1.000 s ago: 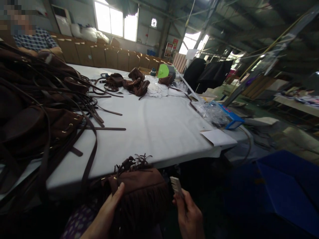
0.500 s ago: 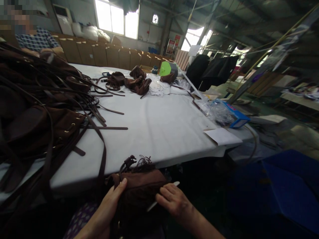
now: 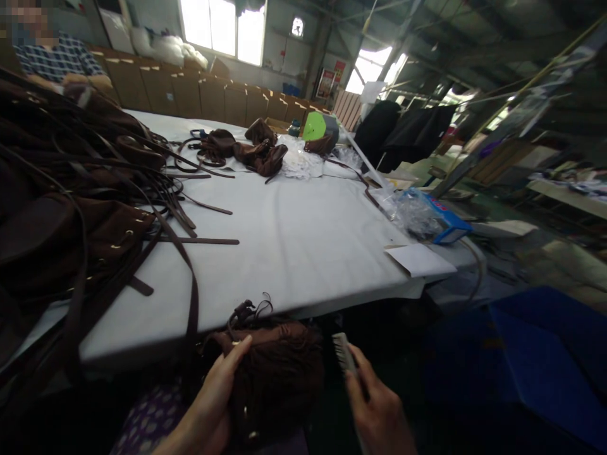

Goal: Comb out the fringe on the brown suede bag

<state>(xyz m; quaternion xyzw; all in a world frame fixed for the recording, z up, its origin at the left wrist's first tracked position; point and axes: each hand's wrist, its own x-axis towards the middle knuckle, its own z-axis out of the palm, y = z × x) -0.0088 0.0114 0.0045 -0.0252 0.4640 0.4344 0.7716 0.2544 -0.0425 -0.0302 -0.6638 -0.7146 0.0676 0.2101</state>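
Note:
Below the table's front edge, a dark brown fringed bag (image 3: 279,366) with a drawstring cord is held up in my left hand (image 3: 220,385). The thumb lies across its upper side, and the other fingers are partly hidden by the bag. Just right of the bag and apart from it, my right hand (image 3: 374,398) grips a pale comb (image 3: 345,354), its teeth toward the bag. Thin strands of fringe stick up at the bag's top beside a dark cord end.
A white-covered table (image 3: 308,234) spans the middle. Brown bags (image 3: 80,234) with long straps are heaped at left; more bags (image 3: 260,151) lie farther back. At right are a blue box (image 3: 450,221), white card (image 3: 420,259) and blue bin (image 3: 545,360). A person (image 3: 61,60) is at far left.
My right hand has moved right, off the bag, and turned the comb more upright. The fringe now hangs down over the bag's side, with fewer strands standing at the top.

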